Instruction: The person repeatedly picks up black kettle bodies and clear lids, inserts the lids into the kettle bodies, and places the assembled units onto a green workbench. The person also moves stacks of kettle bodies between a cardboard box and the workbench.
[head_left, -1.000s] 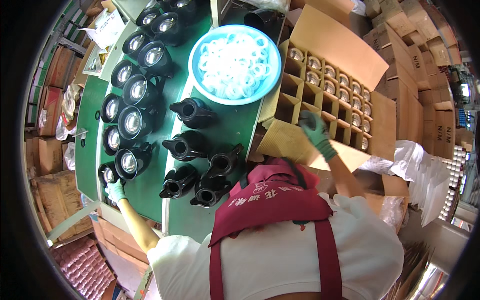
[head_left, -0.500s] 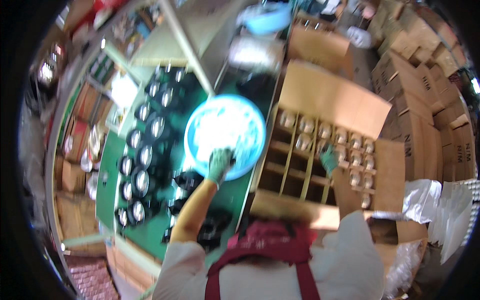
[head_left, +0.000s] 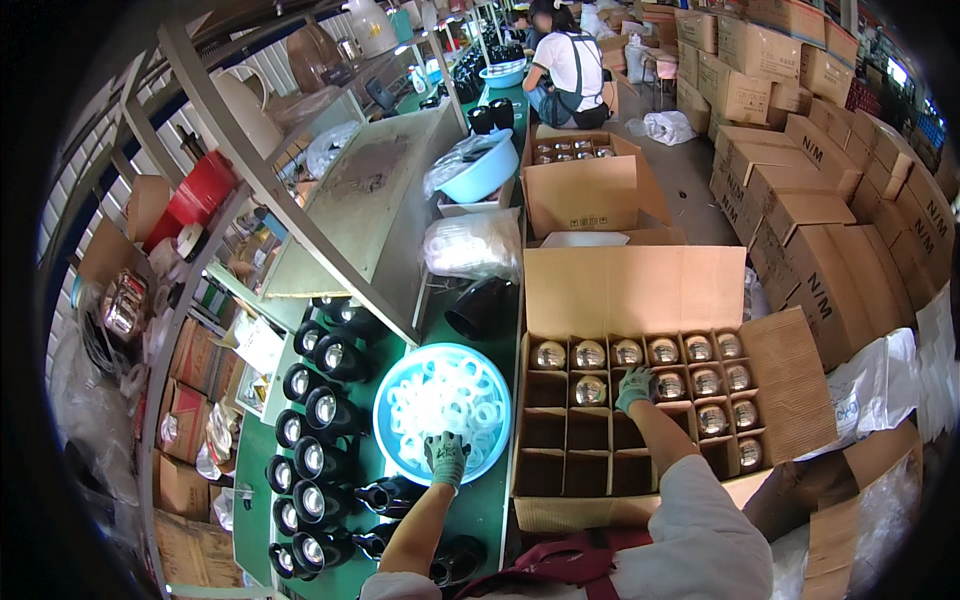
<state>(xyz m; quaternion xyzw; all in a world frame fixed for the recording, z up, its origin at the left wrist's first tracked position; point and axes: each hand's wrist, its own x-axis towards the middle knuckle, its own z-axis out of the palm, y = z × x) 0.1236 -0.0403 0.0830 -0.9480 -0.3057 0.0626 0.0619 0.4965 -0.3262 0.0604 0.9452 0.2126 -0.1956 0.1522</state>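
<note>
A light-blue basin (head_left: 385, 445) full of translucent white rings (head_left: 440, 395) stands on the green bench. My left hand (head_left: 446, 460), in a grey-green glove, rests on the rings at the basin's near side with its fingers apart. To the right is an open carton (head_left: 620, 510) split by cardboard dividers, several cells holding shiny silvery round-ended pieces (head_left: 590, 390). My gloved right hand (head_left: 635, 388) reaches into a second-row cell, between two of these pieces, its fingers curled down. What lies under those fingers is hidden.
Black housings with silvery round ends (head_left: 322, 410) stand in rows left of the basin. A metal post (head_left: 290, 200) slants over the bench. Another open carton (head_left: 580, 195) and a seated person (head_left: 570, 70) are beyond. Stacked cartons (head_left: 850, 220) line the right.
The view has levelled out and sharpened, so basin and carton sit lower in it. Both hands stay at the same places, left at the rings, right in the carton.
</note>
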